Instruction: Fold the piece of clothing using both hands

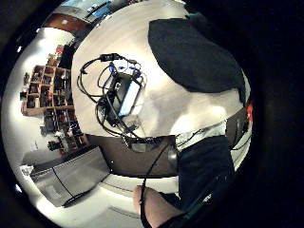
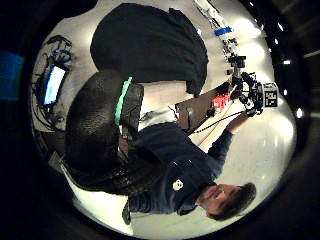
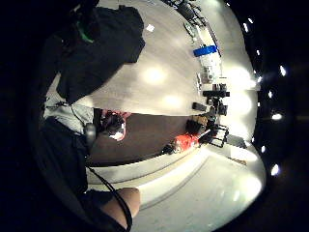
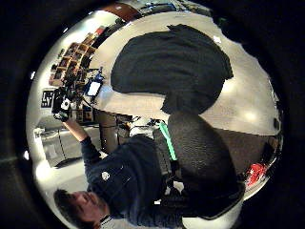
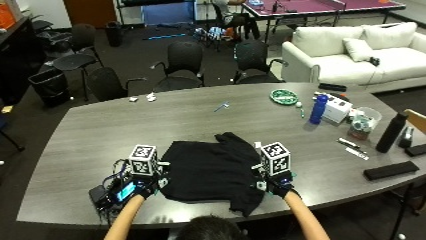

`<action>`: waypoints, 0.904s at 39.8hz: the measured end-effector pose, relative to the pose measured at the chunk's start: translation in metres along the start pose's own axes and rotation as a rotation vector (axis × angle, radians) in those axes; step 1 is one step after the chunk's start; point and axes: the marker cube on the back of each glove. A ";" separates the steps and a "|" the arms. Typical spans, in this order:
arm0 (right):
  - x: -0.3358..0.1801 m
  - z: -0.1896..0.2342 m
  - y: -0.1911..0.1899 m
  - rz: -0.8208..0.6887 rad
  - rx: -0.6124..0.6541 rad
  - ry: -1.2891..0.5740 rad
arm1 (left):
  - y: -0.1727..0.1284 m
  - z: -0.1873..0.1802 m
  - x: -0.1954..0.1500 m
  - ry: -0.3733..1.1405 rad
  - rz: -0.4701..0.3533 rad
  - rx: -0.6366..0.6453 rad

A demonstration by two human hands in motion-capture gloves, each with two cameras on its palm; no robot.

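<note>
A black piece of clothing (image 5: 213,172) lies crumpled and roughly flat on the grey table (image 5: 166,120), near the front edge, in front of the person. My left hand (image 5: 143,186) hovers at its left side and my right hand (image 5: 276,184) at its right side. Both are raised off the table with the palms facing down, and neither holds anything. The palm views show the clothing (image 1: 194,52) (image 4: 171,69) from some distance, untouched. A gloved thumb (image 2: 100,130) shows in the left thumb side view, and another gloved thumb (image 4: 202,162) in the right thumb side view.
A small device with a lit screen and tangled cables (image 5: 110,192) lies just left of my left hand. A blue bottle (image 5: 319,109), a white box (image 5: 338,109), a black bottle (image 5: 389,132) and a black case (image 5: 389,171) stand at the table's right. Chairs line the far edge.
</note>
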 end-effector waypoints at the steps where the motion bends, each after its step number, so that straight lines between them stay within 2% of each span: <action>1: 0.000 0.000 0.000 0.000 -0.010 -0.001 | -0.001 0.000 0.000 -0.005 0.001 -0.002; 9: 0.004 0.013 -0.017 0.001 -0.062 -0.036 | -0.019 0.016 0.011 0.013 0.073 -0.061; 18: 0.000 0.057 -0.056 -0.018 -0.149 -0.059 | -0.055 0.093 0.037 -0.011 0.165 -0.295; 23: -0.004 0.073 -0.065 -0.026 -0.170 -0.069 | -0.055 0.120 0.047 -0.087 0.119 -0.363; 27: -0.006 0.084 -0.069 -0.042 -0.188 -0.083 | -0.055 0.138 0.055 -0.078 0.106 -0.376; 33: -0.010 0.097 -0.070 -0.060 -0.229 -0.105 | -0.065 0.147 0.059 -0.006 0.035 -0.238; 36: -0.013 0.108 -0.074 -0.084 -0.254 -0.122 | -0.069 0.143 0.060 0.065 0.016 -0.215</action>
